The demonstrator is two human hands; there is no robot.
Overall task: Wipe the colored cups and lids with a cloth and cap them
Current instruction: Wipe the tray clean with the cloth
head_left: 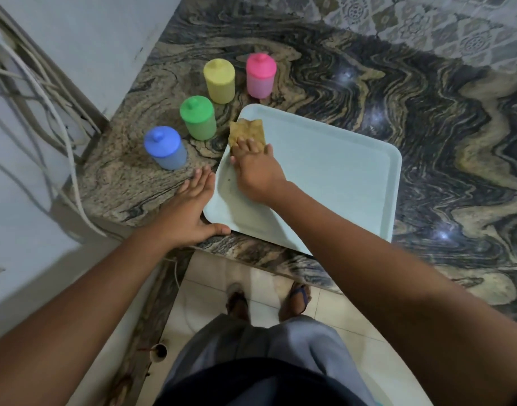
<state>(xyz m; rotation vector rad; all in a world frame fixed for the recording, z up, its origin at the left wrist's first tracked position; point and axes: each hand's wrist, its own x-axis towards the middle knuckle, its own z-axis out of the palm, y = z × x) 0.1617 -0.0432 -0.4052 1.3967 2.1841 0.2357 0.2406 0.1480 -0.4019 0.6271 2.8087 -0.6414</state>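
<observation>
Both arms reach forward over the counter (398, 98). The left hand (190, 212) lies flat on the stone beside the tray's near-left corner, fingers straight and released, thumb against the tray's (339, 177) near rim. The right hand (256, 174) is stretched out palm down, its straight fingers pressing the tan cloth (247, 130) flat in the tray's far-left corner; the tray holds nothing else. Four cups stand upright on the counter in an arc left of the tray, lids on: blue cup (165, 150) nearest, then green cup (198, 118), yellow cup (219, 82) and pink cup (260, 76) farthest.
</observation>
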